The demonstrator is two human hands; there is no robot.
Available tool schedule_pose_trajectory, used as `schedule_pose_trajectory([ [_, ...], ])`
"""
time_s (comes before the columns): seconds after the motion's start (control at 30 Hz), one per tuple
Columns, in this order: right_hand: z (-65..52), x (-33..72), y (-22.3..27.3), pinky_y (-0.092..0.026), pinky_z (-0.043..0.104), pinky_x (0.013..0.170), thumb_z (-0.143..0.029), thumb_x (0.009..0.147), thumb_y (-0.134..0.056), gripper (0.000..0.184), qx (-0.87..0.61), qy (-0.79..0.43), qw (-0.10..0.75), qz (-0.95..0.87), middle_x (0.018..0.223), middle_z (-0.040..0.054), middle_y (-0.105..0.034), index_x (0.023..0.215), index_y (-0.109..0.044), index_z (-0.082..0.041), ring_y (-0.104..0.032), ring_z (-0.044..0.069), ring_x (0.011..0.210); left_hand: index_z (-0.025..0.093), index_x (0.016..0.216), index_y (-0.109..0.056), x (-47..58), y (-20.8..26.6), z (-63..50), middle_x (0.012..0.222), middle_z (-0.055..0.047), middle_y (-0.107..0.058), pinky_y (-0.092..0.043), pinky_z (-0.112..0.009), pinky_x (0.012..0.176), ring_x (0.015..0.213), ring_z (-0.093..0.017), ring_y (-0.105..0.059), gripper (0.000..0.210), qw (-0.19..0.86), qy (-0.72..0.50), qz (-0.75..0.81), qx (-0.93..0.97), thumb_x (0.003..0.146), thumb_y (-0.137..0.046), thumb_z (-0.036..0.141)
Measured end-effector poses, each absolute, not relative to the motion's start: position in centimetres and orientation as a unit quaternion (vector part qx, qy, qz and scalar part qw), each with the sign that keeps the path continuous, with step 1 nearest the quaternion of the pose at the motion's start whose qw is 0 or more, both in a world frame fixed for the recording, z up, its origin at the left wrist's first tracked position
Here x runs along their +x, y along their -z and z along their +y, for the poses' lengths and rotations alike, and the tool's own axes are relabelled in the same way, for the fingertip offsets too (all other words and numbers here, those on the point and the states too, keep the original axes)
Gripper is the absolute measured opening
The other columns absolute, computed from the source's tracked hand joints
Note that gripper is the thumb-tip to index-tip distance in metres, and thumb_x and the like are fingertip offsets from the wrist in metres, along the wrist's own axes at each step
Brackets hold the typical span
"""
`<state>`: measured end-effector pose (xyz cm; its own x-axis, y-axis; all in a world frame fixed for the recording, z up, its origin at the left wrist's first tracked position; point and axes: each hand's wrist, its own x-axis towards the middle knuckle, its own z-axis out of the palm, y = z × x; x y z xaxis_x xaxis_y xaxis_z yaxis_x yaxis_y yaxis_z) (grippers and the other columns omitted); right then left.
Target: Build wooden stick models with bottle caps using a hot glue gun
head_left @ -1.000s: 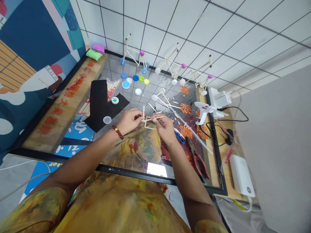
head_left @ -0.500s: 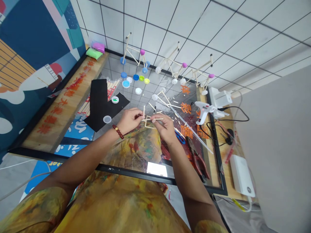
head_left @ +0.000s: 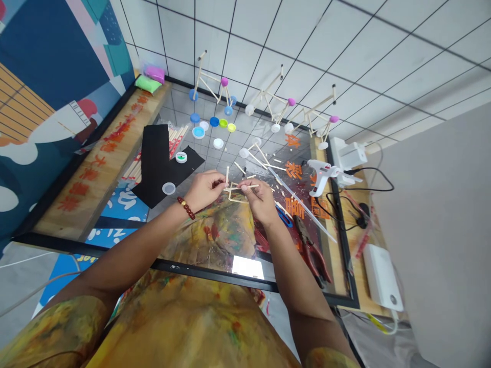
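Observation:
My left hand, a beaded bracelet at its wrist, is closed in a pinch on a short wooden stick that points away from me. Facing it, my right hand pinches another wooden stick lying roughly crosswise. The sticks come together between my fingertips, where the exact contact is hard to make out. A pale angular stick outline shows just below, on or above the glass; whether it is a reflection I cannot tell. Beyond my hands lies a partly built stick piece with white bottle caps.
Three stick models with cap wheels stand along the back. Loose bottle caps and black sheets lie left. To the right are a glue gun with its cable, a clear glue stick, pliers and blue-handled scissors.
My right hand's fingers and the stick in them have shifted very slightly. Otherwise both hands hold the same pose, and the objects around them stay put.

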<state>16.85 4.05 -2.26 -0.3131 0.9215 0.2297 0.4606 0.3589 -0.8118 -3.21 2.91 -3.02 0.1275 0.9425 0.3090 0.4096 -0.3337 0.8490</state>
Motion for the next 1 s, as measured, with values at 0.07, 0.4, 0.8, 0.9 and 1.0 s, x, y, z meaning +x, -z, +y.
schedule_pose_trajectory([
  [0.07,4.0,16.9,2.2,-0.048,0.038,0.082,-0.044,0.094,-0.052,0.030,-0.464,-0.318,0.353,-0.748,0.082,0.0031,-0.073,0.083,-0.070,-0.023,-0.067,0.021,0.080,0.019,0.076,-0.069,-3.2,3.0,2.9,0.078,-0.003,-0.068,-0.047,-0.027,0.068,0.074,-0.016,-0.062,0.013,0.301,-0.440,0.490,0.690,0.086,-0.061,0.018],
  [0.4,3.8,18.3,1.9,-0.049,0.040,0.096,-0.049,0.082,-0.072,0.050,-0.458,-0.365,0.428,-0.688,0.111,0.0072,-0.070,0.123,-0.059,-0.024,-0.064,0.023,0.103,0.018,0.084,-0.070,-3.4,3.6,2.9,0.076,-0.001,-0.062,-0.043,-0.025,0.061,0.066,-0.014,-0.056,0.006,0.302,-0.451,0.484,0.686,0.084,-0.064,0.019],
  [0.8,3.7,18.6,3.6,-0.048,0.041,0.090,-0.049,0.085,-0.067,0.027,-0.507,-0.299,0.409,-0.697,0.092,0.0051,-0.075,0.094,-0.074,-0.025,-0.066,0.024,0.092,0.017,0.081,-0.069,-3.5,3.9,3.1,0.080,-0.003,-0.064,-0.046,-0.025,0.067,0.072,-0.014,-0.060,0.011,0.293,-0.449,0.468,0.702,0.087,-0.060,0.017],
  [0.9,3.7,18.1,3.5,-0.046,0.042,0.090,-0.049,0.090,-0.060,0.029,-0.502,-0.277,0.407,-0.711,0.087,0.0049,-0.075,0.080,-0.073,-0.025,-0.066,0.025,0.092,0.017,0.078,-0.069,-3.6,3.9,3.1,0.080,-0.003,-0.065,-0.047,-0.026,0.071,0.076,-0.016,-0.061,0.014,0.288,-0.444,0.461,0.713,0.088,-0.059,0.016],
  [1.0,3.6,17.9,3.3,-0.045,0.042,0.090,-0.047,0.091,-0.059,0.027,-0.493,-0.264,0.408,-0.722,0.088,0.0049,-0.075,0.081,-0.072,-0.026,-0.066,0.025,0.092,0.018,0.076,-0.068,-3.6,3.9,3.2,0.080,-0.003,-0.066,-0.046,-0.026,0.071,0.076,-0.016,-0.061,0.015,0.281,-0.441,0.455,0.721,0.088,-0.058,0.016],
])
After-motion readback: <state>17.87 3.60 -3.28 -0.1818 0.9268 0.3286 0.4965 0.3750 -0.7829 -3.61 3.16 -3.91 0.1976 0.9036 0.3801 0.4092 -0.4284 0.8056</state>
